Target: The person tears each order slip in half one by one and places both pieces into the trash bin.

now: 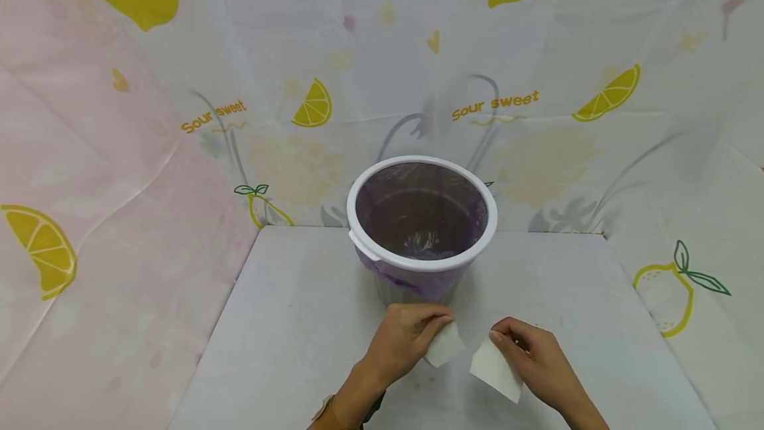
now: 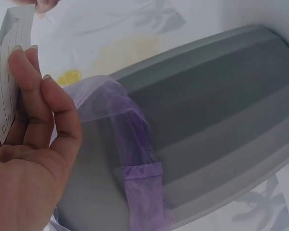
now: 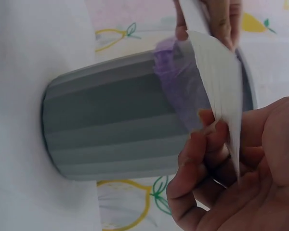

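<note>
My left hand (image 1: 404, 340) pinches a small piece of white paper (image 1: 444, 345) just in front of the bin. In the left wrist view that paper (image 2: 13, 62) shows printed lines and little boxes, and one edge looks torn. To the right, my right hand (image 1: 537, 358) pinches a second, larger piece of paper (image 1: 497, 369) between thumb and fingers. The two pieces are apart in the head view. Behind both hands stands a grey ribbed bin (image 3: 111, 120) with a white rim (image 1: 353, 208). A purple plastic bag (image 2: 144, 178) lines it and hangs over its outside.
The bin stands upright on a white table (image 1: 286, 324), near its back edge. A cloth (image 1: 382, 52) printed with lemons and lettering hangs behind and along the sides. A few small specks lie on the table near the hands.
</note>
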{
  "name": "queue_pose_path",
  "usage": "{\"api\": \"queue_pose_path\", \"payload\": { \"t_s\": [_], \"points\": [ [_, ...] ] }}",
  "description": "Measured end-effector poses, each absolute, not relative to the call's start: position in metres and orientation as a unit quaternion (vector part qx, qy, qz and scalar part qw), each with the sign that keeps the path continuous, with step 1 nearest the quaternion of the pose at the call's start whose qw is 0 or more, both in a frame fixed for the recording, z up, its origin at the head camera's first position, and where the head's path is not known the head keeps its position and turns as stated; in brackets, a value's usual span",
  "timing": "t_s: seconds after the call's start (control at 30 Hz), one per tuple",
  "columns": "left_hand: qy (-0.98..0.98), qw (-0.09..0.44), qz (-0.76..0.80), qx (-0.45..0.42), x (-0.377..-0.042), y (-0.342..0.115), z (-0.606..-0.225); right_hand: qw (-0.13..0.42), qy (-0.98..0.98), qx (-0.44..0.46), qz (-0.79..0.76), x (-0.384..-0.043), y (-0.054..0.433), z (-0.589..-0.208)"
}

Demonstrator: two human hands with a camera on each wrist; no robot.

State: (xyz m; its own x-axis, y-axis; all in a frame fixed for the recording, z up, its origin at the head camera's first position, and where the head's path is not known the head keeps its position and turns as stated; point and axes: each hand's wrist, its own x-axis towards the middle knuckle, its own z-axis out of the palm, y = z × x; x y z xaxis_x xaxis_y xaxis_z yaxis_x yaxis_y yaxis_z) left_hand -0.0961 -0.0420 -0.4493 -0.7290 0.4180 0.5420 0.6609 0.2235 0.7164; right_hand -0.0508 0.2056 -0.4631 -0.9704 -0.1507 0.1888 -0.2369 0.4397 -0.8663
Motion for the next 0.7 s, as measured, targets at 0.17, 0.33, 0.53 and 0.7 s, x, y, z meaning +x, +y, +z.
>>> {"api": "queue_pose_path", "payload": {
  "t_s": [0.17, 0.33, 0.53, 0.7],
  "points": [
    [-0.769, 0.116, -0.523, -0.348, -0.095, -0.042, -0.449, 0.049, -0.830, 0.132, 0.540, -0.046, 0.199, -0.450],
    [-0.764, 0.124, -0.528, -0.349, -0.094, -0.043, -0.444, 0.067, -0.809, 0.162, 0.561, -0.045, 0.188, -0.434],
    [-0.748, 0.146, -0.540, -0.356, -0.090, -0.044, -0.432, 0.107, -0.801, 0.193, 0.557, -0.051, 0.175, -0.418],
    [-0.730, 0.185, -0.537, -0.379, -0.088, -0.046, -0.422, 0.143, -0.795, 0.217, 0.548, -0.057, 0.167, -0.410]
  ]
}}
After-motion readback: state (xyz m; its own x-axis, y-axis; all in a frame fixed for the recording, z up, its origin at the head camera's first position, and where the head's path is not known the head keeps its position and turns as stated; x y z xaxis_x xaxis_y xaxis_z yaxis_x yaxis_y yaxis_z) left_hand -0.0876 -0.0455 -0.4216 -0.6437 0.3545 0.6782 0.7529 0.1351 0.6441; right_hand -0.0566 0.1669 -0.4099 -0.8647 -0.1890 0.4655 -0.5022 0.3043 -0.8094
